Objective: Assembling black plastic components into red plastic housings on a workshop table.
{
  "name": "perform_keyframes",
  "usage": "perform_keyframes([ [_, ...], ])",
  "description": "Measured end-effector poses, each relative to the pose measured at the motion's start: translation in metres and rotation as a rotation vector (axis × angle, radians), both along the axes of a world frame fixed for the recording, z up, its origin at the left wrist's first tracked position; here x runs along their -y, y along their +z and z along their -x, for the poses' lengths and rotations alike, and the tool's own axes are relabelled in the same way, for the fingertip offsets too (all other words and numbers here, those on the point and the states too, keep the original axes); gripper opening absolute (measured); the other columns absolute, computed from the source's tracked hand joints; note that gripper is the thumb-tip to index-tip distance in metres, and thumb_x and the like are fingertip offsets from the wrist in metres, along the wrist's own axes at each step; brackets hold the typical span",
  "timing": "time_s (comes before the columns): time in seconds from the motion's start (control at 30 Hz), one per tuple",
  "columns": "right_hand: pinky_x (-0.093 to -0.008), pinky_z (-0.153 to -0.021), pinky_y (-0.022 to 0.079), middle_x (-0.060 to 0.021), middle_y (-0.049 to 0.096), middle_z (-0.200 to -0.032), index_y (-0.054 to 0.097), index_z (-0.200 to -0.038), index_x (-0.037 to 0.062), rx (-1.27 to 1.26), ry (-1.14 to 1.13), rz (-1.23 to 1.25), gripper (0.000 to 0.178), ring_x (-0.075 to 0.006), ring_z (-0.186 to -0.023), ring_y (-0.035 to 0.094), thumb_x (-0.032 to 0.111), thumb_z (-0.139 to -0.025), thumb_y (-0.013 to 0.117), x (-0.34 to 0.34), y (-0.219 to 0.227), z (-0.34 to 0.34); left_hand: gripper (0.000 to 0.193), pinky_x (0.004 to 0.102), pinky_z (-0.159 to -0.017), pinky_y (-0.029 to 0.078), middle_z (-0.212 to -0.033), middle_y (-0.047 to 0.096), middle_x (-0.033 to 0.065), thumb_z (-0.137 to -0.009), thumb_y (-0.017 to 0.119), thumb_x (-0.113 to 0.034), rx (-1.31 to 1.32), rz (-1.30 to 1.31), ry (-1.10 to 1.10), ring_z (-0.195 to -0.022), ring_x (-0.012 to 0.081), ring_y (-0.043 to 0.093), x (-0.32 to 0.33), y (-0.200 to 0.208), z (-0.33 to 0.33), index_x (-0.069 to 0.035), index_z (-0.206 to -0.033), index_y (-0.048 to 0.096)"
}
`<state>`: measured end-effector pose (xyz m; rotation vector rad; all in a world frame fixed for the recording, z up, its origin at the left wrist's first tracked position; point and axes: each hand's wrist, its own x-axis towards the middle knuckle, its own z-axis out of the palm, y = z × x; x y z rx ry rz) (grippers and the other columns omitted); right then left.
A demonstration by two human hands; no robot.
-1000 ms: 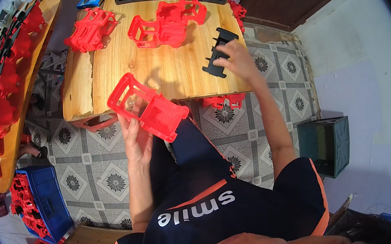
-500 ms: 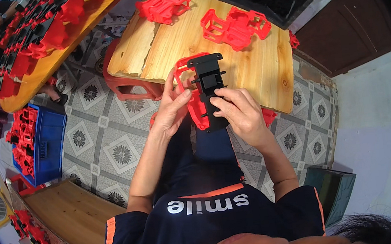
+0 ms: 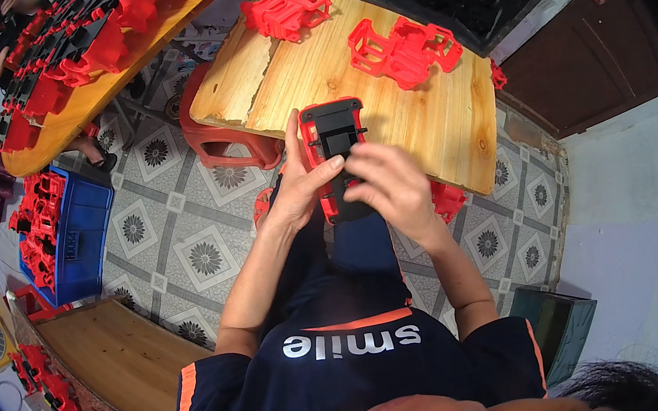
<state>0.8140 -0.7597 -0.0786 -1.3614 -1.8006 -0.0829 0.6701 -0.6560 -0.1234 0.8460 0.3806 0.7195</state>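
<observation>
Grey patterned floor tiles [image 3: 205, 258] lie left of centre. Mid-frame, the left hand [image 3: 300, 191] has its grip around a red openwork plastic bracket [image 3: 310, 139], a long black plastic plate [image 3: 339, 141] lying over it; the right hand [image 3: 395, 190], blurred, overlaps the plate's right edge, its grip unclear.

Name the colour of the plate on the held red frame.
The plate is black, clearest in the head view.
</observation>
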Motion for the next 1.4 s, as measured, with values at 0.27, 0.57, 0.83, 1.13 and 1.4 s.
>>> perform_keyframes([
  [0.27, -0.0369, -0.096, 0.045, -0.0189, 0.058, -0.122, 0.059, -0.122, -0.0018, -0.841, -0.07, 0.294, 0.045, -0.0275, -0.11, 0.057, 0.032, -0.094, 0.065, -0.055, -0.03, -0.007, 0.073, 0.036, -0.11, 0.032, -0.144, 0.036, 0.0159, -0.099, 0.054, -0.026, -0.157, -0.34, 0.146, -0.133, 0.0227, 0.038, 0.001, -0.025, -0.011, -0.002, -0.153, 0.011],
  [0.57, -0.034, -0.109, 0.036, -0.014, 0.05, -0.138, 0.033, -0.146, -0.0066, -1.011, 0.23, 0.532, 0.079, -0.0196, -0.129, 0.047, 0.016, -0.084, 0.076, -0.051, -0.036, 0.016, 0.048, 0.0349, -0.086, 0.053, -0.119, 0.054, 0.005, -0.1, 0.053, -0.033, 0.054, -0.071, 0.62, -0.101, 0.0168, 0.059, -0.025, -0.013, -0.012, -0.015, -0.139, 0.033],
  [0.83, -0.0409, -0.104, 0.042, -0.0221, 0.057, -0.13, 0.048, -0.135, -0.0017, -0.024, 0.036, 0.225, 0.062, -0.0366, -0.121, 0.055, 0.029, -0.086, 0.07, -0.238, 0.002, -0.018, 0.042, 0.0391, -0.086, 0.055, -0.113, 0.059, 0.0088, -0.099, 0.053, -0.032, -0.013, 0.016, 0.862, -0.097, 0.0214, 0.064, -0.132, -0.035, 0.017, -0.01, -0.13, 0.036],
  [1.13, -0.0505, -0.092, 0.048, -0.0241, 0.063, -0.114, 0.061, -0.114, 0.0055, 0.483, -0.272, 0.617, 0.047, -0.0386, -0.113, 0.058, 0.023, -0.074, 0.076, -0.414, -0.012, -0.067, 0.042, 0.0367, -0.078, 0.057, -0.111, 0.061, 0.0125, -0.096, 0.056, -0.028, -0.454, -0.064, 0.99, -0.092, 0.0221, 0.065, -0.237, -0.086, -0.025, -0.005, -0.128, 0.04],
  [1.4, -0.0303, -0.086, 0.05, -0.0114, 0.067, -0.102, 0.059, -0.111, -0.0007, -0.399, -0.05, 0.023, 0.042, -0.0184, -0.098, 0.064, 0.007, -0.075, 0.078, -0.256, 0.054, -0.14, 0.062, 0.0518, -0.103, 0.036, -0.129, 0.057, 0.0253, -0.089, 0.047, -0.049, -0.911, -0.074, 0.856, -0.124, 0.0432, 0.047, -0.333, -0.026, -0.126, 0.004, -0.115, 0.064],
])
